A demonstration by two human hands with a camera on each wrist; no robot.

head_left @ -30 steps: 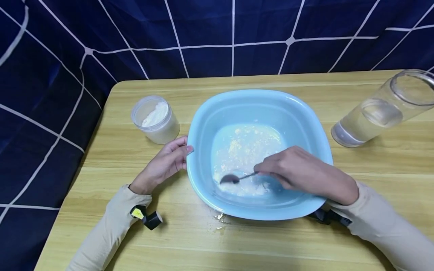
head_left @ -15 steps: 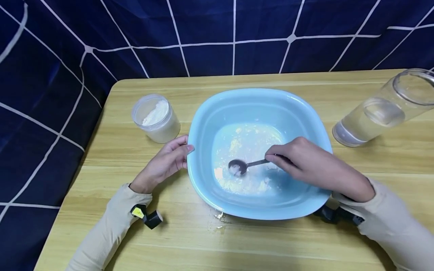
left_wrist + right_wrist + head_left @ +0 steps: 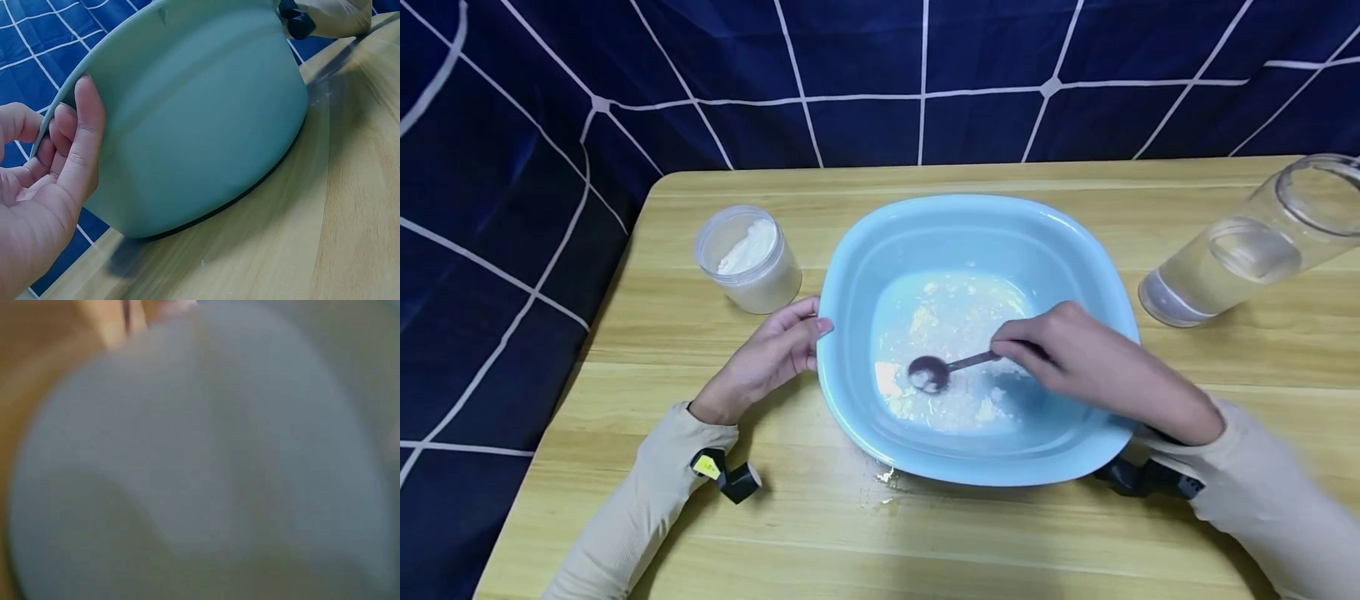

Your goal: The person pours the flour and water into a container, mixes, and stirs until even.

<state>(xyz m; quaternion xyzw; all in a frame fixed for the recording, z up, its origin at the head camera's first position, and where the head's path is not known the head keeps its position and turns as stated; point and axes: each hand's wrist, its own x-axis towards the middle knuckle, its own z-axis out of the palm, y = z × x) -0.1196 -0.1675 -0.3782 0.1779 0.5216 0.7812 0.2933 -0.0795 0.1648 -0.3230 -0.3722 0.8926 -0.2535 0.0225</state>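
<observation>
A light blue basin [image 3: 962, 237] stands on the table, with a wet white mixture [image 3: 958, 317] and pale lumps across its bottom. My right hand [image 3: 1075, 354] pinches the handle of a dark metal spoon [image 3: 929, 374] above the mixture, some white stuff in its bowl. At the basin's left side my left hand [image 3: 763, 362] holds the rim. Up close in the left wrist view, the fingers of that left hand [image 3: 53, 181] curl at the edge of the basin [image 3: 206, 131]. Blur fills the right wrist view, where mostly the basin's grey-looking side [image 3: 187, 444] shows.
Left of the basin stands an uncovered clear jar [image 3: 763, 279] of white powder. To the right is a tall glass vessel [image 3: 1232, 258] partly filled with clear liquid. A small wet spot [image 3: 887, 479] lies before the basin. A blue gridded cloth [image 3: 865, 83] hangs behind the table.
My right hand has shifted right and slightly away from me, bringing the spoon from the mixture's near left part toward the middle. The left hand stays at the rim.
</observation>
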